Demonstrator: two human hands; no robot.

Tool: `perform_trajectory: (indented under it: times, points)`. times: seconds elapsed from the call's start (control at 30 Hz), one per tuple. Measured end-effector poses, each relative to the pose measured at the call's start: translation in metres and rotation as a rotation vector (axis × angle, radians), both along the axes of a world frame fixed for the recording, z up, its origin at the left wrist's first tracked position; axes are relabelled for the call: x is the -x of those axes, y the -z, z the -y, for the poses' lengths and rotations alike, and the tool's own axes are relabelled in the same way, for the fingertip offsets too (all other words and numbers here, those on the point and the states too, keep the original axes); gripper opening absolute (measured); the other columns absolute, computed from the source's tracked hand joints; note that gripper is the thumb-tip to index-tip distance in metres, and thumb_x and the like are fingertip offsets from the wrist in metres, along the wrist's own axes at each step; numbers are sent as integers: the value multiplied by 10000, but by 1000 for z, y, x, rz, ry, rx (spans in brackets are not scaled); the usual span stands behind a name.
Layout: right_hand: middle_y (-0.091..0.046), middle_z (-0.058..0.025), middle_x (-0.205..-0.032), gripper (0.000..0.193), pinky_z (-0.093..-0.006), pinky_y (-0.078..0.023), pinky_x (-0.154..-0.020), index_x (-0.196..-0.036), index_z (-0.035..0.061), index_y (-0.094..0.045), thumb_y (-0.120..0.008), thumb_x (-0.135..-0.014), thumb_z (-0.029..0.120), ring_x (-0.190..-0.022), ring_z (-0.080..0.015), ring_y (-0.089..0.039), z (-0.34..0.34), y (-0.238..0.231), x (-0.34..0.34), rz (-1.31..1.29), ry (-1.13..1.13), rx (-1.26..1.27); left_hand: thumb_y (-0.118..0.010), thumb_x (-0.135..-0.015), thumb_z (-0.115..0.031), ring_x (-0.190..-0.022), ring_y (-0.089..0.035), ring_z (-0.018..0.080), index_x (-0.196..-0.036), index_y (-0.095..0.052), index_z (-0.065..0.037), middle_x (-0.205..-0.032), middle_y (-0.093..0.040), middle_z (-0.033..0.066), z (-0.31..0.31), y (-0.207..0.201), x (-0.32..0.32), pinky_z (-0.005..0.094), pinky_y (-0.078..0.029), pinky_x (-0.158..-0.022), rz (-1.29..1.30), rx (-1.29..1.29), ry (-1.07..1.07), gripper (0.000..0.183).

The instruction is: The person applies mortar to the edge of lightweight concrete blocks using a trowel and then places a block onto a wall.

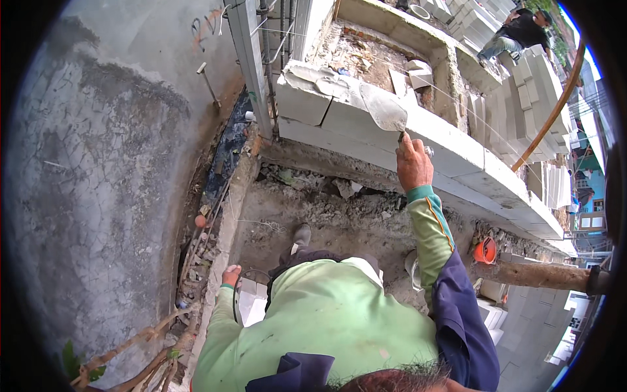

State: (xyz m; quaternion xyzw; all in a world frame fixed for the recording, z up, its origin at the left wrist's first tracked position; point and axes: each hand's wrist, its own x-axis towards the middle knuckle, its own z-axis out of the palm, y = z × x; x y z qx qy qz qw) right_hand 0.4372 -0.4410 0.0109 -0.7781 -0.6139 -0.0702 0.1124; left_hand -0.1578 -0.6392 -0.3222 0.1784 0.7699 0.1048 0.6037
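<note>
My right hand is wrapped round the handle of a trowel. The trowel's broad, mortar-smeared blade lies over the top of a low wall of white lightweight blocks. Wet grey mortar is spread on the wall's left end, left of the blade. Down at the lower left, my left hand is beside a narrow concrete ledge, its fingers curled. A dark curved loop passes close to that hand; whether the fingers grip it, I cannot make out.
A rough grey wall rises at left. Steel posts stand at the block wall's left end, with strings stretched nearby. An orange bucket sits near a wooden pole at right. Stacked blocks and another person are farther off.
</note>
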Motion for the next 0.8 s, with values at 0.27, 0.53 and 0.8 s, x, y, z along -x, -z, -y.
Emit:
perform_trajectory:
  times: [0.27, 0.53, 0.8]
  points:
    - [-603, -124, -1003, 351, -451, -530, -712, -1242, 156, -552, -563, -892, 173, -841, -339, -658, -83, -9, 57, 118, -135, 65, -657, -889, -327, -720, -580, 147, -1351, -494, -57, -1107, -655, 42, -38, -15, -19, 314, -462, -579, 51, -100, 33, 560]
    - [-601, -61, -961, 412, -366, -519, -738, -1282, 77, -545, -597, -914, 253, -840, -238, -617, 28, 44, -5, -489, -79, 61, -627, -908, -328, -872, -621, 189, -1314, -537, -65, -1178, -608, 89, 60, 26, -16, 335, -498, -667, 75, -345, -170, 492]
    - [-577, -24, -850, 405, -232, -476, -555, -1299, 53, -529, -574, -935, 223, -667, -101, -551, 41, 57, 60, -1566, 23, 116, -640, -888, -248, -595, -519, 127, -1119, -641, -118, -787, -559, 10, 136, 26, -17, 289, -378, -447, 105, 79, -181, 265]
